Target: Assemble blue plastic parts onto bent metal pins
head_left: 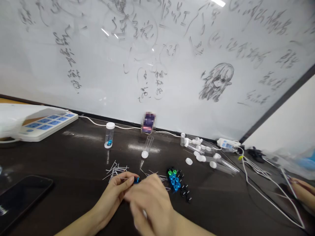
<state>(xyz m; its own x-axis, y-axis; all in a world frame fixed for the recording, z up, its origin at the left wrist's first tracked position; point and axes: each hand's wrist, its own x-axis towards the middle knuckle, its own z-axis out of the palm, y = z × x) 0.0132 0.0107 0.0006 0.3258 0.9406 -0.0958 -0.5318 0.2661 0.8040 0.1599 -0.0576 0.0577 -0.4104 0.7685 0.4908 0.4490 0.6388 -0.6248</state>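
My left hand [115, 191] pinches a small blue part [136, 180] between thumb and fingers, above the front middle of the dark table. Over and against it is my right hand [152, 203], smeared by motion; its fingertips and anything between them are hidden. Just behind my left hand lies a pile of thin bent metal rods [115, 170]. More thin rods [157, 177] stick out behind my right hand. To the right sit several blue ring-like pieces [175, 183], two green ones [172, 172] and several small black pieces with metal pins [185, 191].
A capped clear tube [109, 136] with blue pieces inside and another clear tube [148, 144] stand behind. Tubes and white caps [200, 152] lie at right. Also around are a phone [24, 196], a power strip [49, 126], cables [265, 177] and another person's hand [302, 190].
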